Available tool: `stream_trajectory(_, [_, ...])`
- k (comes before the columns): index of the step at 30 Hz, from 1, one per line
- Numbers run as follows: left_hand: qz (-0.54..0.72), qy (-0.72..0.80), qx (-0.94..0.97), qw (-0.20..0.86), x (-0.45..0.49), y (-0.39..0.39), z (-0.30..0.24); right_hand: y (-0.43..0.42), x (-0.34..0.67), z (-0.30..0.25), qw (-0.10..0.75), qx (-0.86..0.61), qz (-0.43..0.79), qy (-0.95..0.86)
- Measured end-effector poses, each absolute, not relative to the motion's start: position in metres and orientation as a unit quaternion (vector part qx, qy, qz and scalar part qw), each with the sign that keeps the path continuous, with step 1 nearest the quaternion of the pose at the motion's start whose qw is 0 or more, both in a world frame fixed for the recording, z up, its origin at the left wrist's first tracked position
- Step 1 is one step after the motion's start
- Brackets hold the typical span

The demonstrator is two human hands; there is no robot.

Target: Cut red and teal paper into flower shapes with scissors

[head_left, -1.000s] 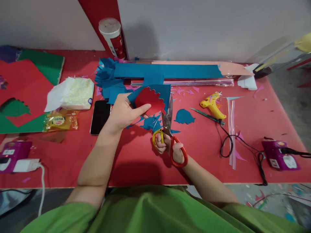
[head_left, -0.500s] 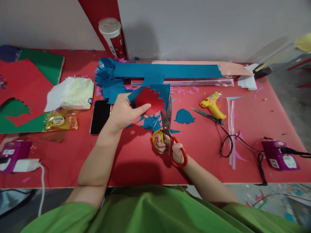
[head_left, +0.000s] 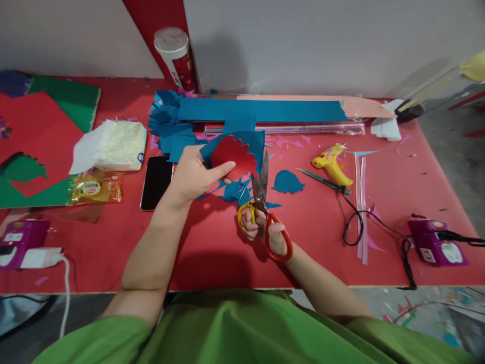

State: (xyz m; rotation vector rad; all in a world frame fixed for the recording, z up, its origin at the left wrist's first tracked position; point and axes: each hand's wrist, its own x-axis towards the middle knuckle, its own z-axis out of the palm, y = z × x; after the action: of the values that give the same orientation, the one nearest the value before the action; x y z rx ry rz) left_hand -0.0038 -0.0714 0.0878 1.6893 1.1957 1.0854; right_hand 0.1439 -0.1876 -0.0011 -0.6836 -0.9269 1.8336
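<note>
Between the thumb and fingers of my left hand (head_left: 197, 172) is a red scallop-edged paper shape (head_left: 235, 154), laid over a blue piece of paper (head_left: 258, 139). My right hand (head_left: 265, 230) has its fingers through the handles of a pair of scissors (head_left: 260, 194), one loop yellow and one red. The scissor blades are spread apart at the right edge of the two papers. Under the hands lie blue paper scraps (head_left: 237, 191). A cut blue paper shape (head_left: 287, 182) rests on the table to the right of the blades.
A yellow glue gun (head_left: 333, 164) and a green craft knife (head_left: 322, 180) lie on the right, with a black cord trailing to a purple socket box (head_left: 435, 242). On the left are a phone (head_left: 156, 183) and a tissue pack (head_left: 121, 144). Blue strips (head_left: 265, 109) line the back.
</note>
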Motion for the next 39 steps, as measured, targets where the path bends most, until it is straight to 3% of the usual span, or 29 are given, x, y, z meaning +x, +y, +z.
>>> stream_trajectory(20, [0.431,0.460,0.668,0.397,-0.0043,-0.0713,0.0867,-0.1883,0.1430,-0.0015,0.465,-0.291,0.748,-0.373])
stream_trajectory(30, [0.413,0.464,0.625,0.473,-0.0042,-0.0745,0.0860,-0.1883,0.1430,-0.0015,0.463,-0.296,0.746,-0.377])
stream_trajectory(39, [0.433,0.470,0.666,0.385,-0.0042,-0.0708,0.0877,-0.1873,0.1435,-0.0016,0.471,-0.284,0.748,-0.372])
